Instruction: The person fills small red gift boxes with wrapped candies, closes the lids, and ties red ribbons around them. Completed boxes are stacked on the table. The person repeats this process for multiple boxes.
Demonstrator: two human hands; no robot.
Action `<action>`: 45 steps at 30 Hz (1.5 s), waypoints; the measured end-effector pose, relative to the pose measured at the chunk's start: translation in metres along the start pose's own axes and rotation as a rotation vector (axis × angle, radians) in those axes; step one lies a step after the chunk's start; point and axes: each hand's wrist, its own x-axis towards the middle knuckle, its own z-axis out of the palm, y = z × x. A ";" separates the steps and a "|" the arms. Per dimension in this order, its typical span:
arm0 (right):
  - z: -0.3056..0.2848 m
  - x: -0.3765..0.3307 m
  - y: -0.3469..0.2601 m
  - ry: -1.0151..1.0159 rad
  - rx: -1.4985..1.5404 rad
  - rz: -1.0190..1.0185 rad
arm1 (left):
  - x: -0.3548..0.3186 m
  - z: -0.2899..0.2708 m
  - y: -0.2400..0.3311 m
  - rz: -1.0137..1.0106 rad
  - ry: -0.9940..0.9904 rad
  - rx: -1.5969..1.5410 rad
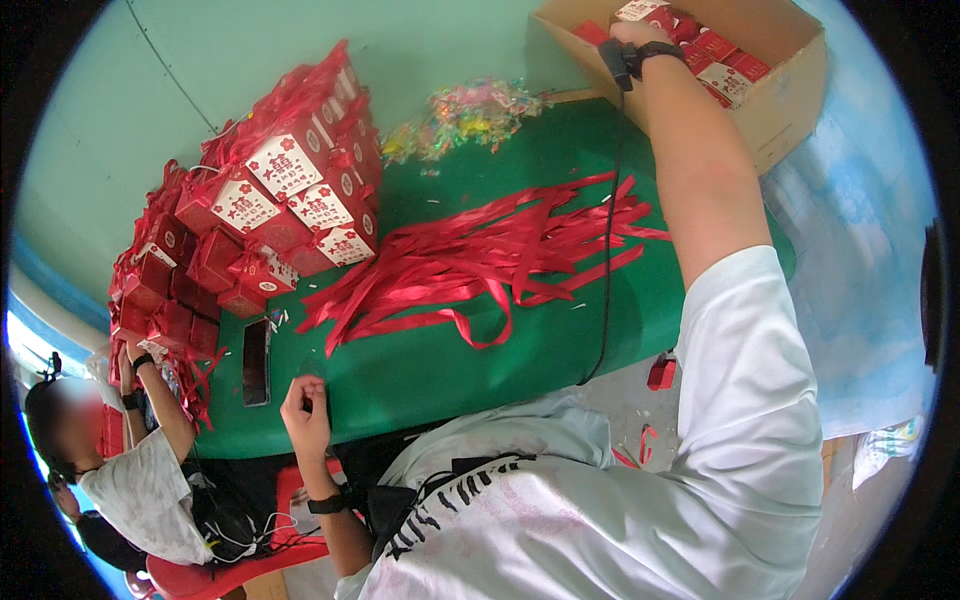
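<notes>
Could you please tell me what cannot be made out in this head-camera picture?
Head view:
Right hand: what it grips, if anything, hidden by itself.
Cardboard box: partly cut off by the top edge.
Wrapped candies: too small to count.
Co-worker's hands: too small to show their grip.

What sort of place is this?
Probably a small packing workshop, though I can't be certain. Decorated red-and-white boxes are stacked high on a green table, loose red ribbons lie beside them, and a cardboard carton holds more boxes.

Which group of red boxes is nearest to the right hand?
The boxes in the cardboard carton, at the right hand; the stacked boxes at left are farther away.
</notes>
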 end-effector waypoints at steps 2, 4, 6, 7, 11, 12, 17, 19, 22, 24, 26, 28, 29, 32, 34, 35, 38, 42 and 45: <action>0.006 0.019 0.024 -0.119 0.081 -0.039 | 0.008 0.006 0.004 0.025 -0.011 0.007; 0.012 0.023 0.024 -0.124 0.033 -0.013 | 0.007 0.005 0.005 0.017 -0.013 0.021; 0.017 0.024 0.022 -0.120 0.050 0.004 | 0.006 0.004 0.005 -0.007 -0.020 0.028; 0.020 0.023 0.021 -0.115 0.091 0.008 | 0.004 0.003 0.006 -0.004 -0.018 0.030; 0.029 0.031 0.022 -0.085 0.051 -0.032 | 0.004 0.003 0.006 0.012 -0.011 0.045; 0.032 0.036 0.023 -0.090 0.066 -0.028 | 0.005 0.003 0.006 0.015 -0.009 0.052; 0.046 0.072 0.043 -0.142 0.313 -0.007 | 0.006 0.005 0.008 0.003 -0.010 0.033; 0.045 0.082 0.043 -0.126 0.379 0.023 | 0.007 0.006 0.008 0.011 -0.016 0.044; 0.039 0.083 0.039 -0.028 0.268 -0.001 | 0.007 0.002 0.011 0.013 -0.021 0.064; 0.039 0.074 0.028 0.048 0.196 -0.023 | 0.002 -0.001 0.012 0.003 -0.006 0.059; 0.040 0.059 0.012 0.119 0.194 -0.011 | -0.002 -0.004 0.012 -0.006 -0.001 0.078; 0.016 0.073 0.031 0.115 0.054 -0.060 | 0.007 0.003 0.009 0.016 -0.018 0.065; 0.010 0.075 0.030 0.155 0.006 -0.064 | 0.009 0.004 0.007 0.019 -0.024 0.068; -0.002 0.052 -0.005 0.392 0.014 -0.130 | 0.003 -0.002 0.008 -0.038 -0.038 0.061; -0.024 0.031 -0.027 0.642 0.051 -0.203 | 0.002 -0.001 0.010 -0.048 -0.024 0.031; -0.035 0.028 -0.036 0.769 0.095 -0.307 | 0.003 0.002 0.012 -0.039 -0.011 0.016; -0.069 0.028 -0.050 1.039 0.254 -0.552 | 0.009 0.003 0.013 -0.017 -0.019 0.012; -0.088 -0.016 -0.096 0.951 0.621 -0.705 | 0.009 0.005 0.011 -0.013 -0.026 0.013; -0.075 -0.094 -0.140 0.478 0.927 -0.726 | 0.003 -0.003 0.014 -0.048 -0.021 0.030</action>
